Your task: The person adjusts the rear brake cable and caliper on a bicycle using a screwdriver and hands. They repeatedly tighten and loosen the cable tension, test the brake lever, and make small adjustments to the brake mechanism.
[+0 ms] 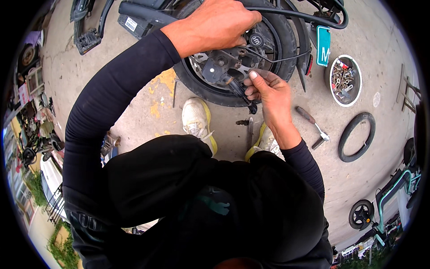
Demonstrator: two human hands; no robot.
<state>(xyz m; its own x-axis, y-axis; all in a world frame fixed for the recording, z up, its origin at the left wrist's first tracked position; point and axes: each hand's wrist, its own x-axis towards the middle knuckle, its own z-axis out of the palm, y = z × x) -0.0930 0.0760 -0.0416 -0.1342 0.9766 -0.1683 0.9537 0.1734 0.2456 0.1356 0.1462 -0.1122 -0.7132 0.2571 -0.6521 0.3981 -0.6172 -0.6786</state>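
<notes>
A scooter or motorbike wheel (286,40) with a black tyre stands in front of me at the top. My left hand (215,27) reaches over the top of its hub, fingers curled down; whatever they hold is hidden. My right hand (271,89) is at the lower right of the hub, thumb and fingers pinched together beside a grey metal bracket-like piece (239,70); I cannot make out what is between them. Next to those fingertips, a dark cylindrical part (234,85) hangs from the dark plate (215,69) over the brake disc.
To the right stand a white-rimmed bucket (333,92) of bolts and small parts, a ratchet wrench (313,123) and a loose black tyre (345,143). A hex key (174,94) lies left of my shoe (195,119). A teal plate (323,45) hangs behind the wheel.
</notes>
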